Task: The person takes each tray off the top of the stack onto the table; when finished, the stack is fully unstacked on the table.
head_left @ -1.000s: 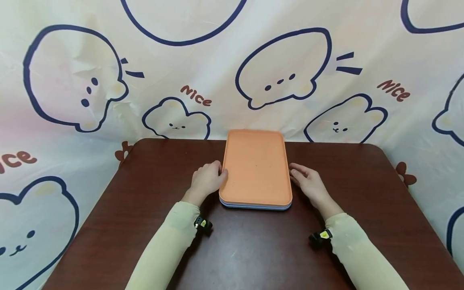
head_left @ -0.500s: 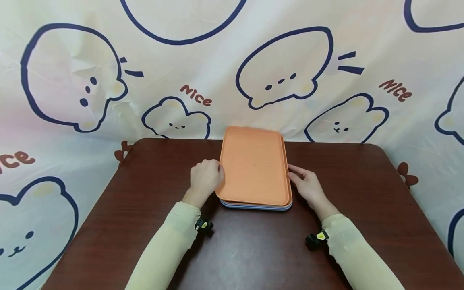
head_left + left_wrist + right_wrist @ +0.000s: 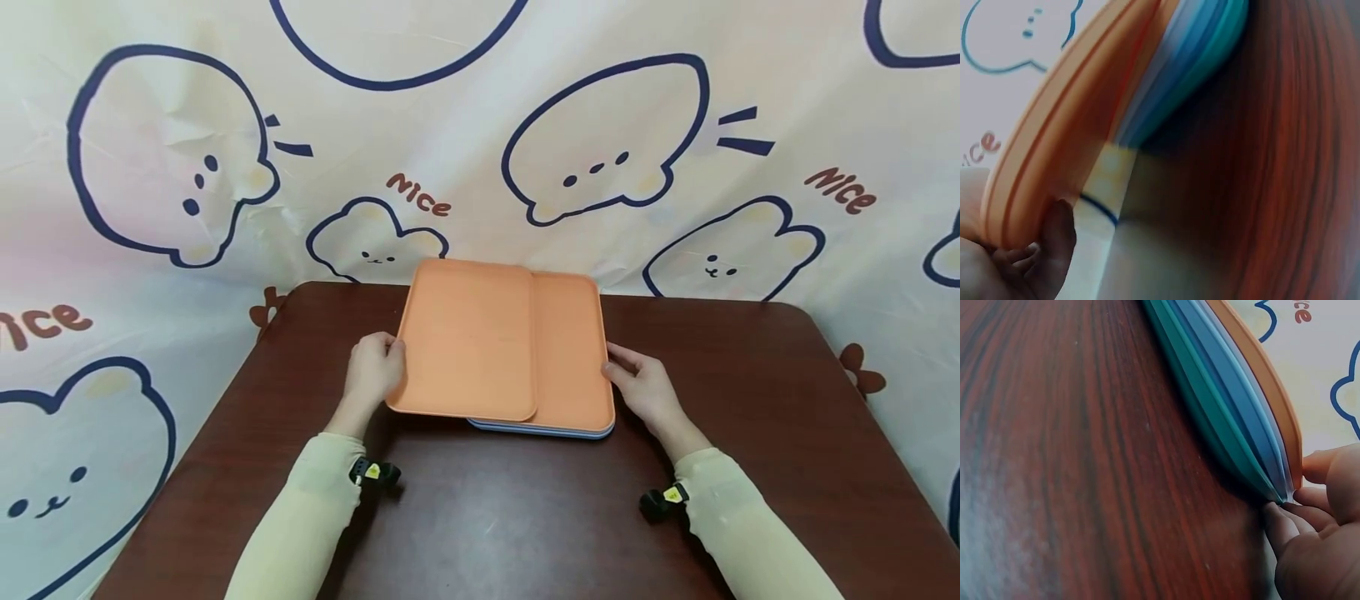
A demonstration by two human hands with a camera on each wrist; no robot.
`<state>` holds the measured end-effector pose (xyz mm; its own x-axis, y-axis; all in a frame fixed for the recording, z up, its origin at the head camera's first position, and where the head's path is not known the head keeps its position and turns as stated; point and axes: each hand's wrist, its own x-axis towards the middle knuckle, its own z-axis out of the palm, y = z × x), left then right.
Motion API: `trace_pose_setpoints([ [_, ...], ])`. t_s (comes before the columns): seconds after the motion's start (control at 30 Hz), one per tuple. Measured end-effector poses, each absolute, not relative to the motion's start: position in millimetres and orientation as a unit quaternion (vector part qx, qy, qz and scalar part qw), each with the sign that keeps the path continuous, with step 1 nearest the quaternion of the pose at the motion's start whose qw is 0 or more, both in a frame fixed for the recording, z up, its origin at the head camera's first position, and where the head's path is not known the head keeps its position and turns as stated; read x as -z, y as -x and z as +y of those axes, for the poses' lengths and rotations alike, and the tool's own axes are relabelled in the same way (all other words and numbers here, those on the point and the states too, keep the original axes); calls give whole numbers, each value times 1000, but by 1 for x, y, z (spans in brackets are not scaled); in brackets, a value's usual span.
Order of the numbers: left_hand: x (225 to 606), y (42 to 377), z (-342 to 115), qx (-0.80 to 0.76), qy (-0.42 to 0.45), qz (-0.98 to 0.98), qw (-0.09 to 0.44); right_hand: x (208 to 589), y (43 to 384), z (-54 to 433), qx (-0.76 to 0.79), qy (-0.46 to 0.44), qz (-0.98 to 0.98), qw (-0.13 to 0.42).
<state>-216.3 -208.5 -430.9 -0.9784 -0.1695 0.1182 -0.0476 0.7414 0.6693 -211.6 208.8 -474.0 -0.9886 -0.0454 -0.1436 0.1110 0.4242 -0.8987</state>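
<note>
Backdrop: one pale cloth (image 3: 600, 33) with dark blue outlines of animal heads; five of them show eyes and a nose, others are cut by the border.
Table: one, dark reddish-brown wooden top (image 3: 487, 517) with visible grain and a dull shine.
Upper orange tray: (image 3: 468, 342) rectangular, flat, with rounded corners and a low rim; it is placed to the left, partly over the next tray and partly past the stack.
Lower orange tray: (image 3: 570, 358) same colour and similar form, on top of the stack at the far middle of the table.
Blue and green trays: (image 3: 1210, 412) under the orange, seen only as edges; their exact number I cannot tell.
Sleeves: two, pale yellow-green (image 3: 303, 508).
Left hand: (image 3: 371, 367) pinches the left rim of the upper orange tray.
Right hand: (image 3: 641, 387) grips the right edge of the stack, thumb at the orange rim, fingers at the lower edges.
Wrist cameras: two, black (image 3: 654, 505), each with a yellow mark, too small for reading.
Lettering: "Nice" (image 3: 418, 195) in brown, three times in the head view, one cut at the left.
</note>
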Motion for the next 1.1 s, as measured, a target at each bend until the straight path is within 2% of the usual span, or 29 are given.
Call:
trace_pose_setpoints([
  [0.17, 434, 215, -239, 362, -93, -922, 104, 475, 208, 210, 537, -25, 840, 73],
  [0.43, 435, 212, -295, 362, -129, -918, 99, 475, 208, 211, 529, -17, 846, 68],
  [0.83, 448, 205, -386, 322, -135, -933, 86, 477, 209, 210, 518, -8, 852, 72],
  [1.1, 453, 209, -401, 304, -131, -942, 62, 476, 211, 210, 516, -8, 854, 74],
])
